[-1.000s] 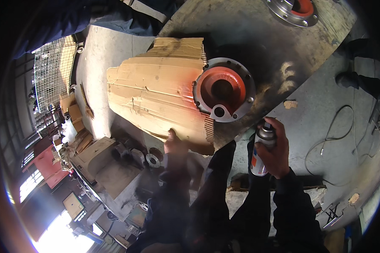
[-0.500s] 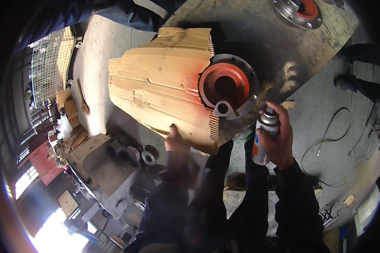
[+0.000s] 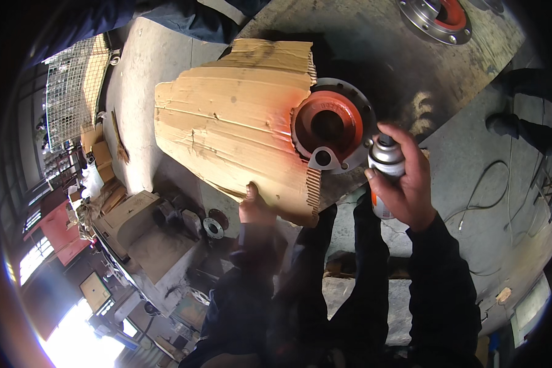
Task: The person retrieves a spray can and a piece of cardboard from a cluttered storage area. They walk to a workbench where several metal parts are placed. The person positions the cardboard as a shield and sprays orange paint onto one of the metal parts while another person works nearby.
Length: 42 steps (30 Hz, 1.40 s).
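My left hand grips the lower edge of a torn piece of corrugated cardboard, its thumb on top. Red-orange paint tints the cardboard where its cut-out edge curves along the left side of a round metal flange. The flange has bolt holes, an inner ring painted red-orange, a dark central opening and a small bare lug at the front. Right of and nearer than the flange, my right hand is wrapped round a spray can, with the index finger at its nozzle.
The flange rests on a stained worktable. Another flange with red paint lies at the far right. A cable snakes over the floor to the right. Other people's legs show at the far left, with a wire cage beyond.
My right hand has raised the spray can away from me, nearer the flange's right side, and tilted it. The left hand still holds the cardboard, almost unmoved.
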### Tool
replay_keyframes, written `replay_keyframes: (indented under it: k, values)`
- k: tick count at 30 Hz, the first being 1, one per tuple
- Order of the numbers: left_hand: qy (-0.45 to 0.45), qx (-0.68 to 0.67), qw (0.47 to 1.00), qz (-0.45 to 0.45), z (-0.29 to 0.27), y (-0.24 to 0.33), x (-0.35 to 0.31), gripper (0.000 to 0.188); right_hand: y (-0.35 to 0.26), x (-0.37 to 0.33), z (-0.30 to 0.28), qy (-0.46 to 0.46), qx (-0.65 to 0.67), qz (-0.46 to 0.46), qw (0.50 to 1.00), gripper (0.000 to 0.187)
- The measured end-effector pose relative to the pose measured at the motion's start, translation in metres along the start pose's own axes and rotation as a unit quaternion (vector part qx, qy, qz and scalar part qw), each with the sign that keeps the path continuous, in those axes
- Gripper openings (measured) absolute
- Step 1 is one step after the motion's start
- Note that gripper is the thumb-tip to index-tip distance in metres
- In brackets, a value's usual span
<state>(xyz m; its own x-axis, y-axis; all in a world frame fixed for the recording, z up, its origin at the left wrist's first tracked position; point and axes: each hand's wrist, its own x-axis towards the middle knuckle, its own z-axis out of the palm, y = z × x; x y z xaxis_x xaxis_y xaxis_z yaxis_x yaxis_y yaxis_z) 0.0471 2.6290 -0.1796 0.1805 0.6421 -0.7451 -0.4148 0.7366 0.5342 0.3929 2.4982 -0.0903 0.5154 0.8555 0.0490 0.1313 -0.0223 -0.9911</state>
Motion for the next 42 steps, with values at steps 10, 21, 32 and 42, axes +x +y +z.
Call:
replay_keyframes:
  k: [10, 21, 32, 42]
  values:
    - [-0.011, -0.001, 1.0, 0.0, 0.0, -0.005, -0.001, 0.079, -0.003, 0.017, 0.004, -0.028, 0.022, 0.012, 0.999, 0.067]
    - [-0.014, 0.001, 1.0, 0.011, 0.01, -0.006, -0.006, 0.078, -0.003, 0.039, 0.004, -0.051, -0.073, -0.063, 0.994, 0.063]
    - [-0.05, 0.006, 0.999, 0.001, 0.02, -0.004, -0.009, 0.084, -0.01, 0.063, 0.012, -0.175, -0.147, -0.061, 0.972, 0.06]
    - [-0.033, 0.007, 0.999, 0.0, 0.019, -0.004, -0.006, 0.088, -0.014, 0.07, 0.019, -0.167, -0.196, -0.076, 0.963, 0.06]
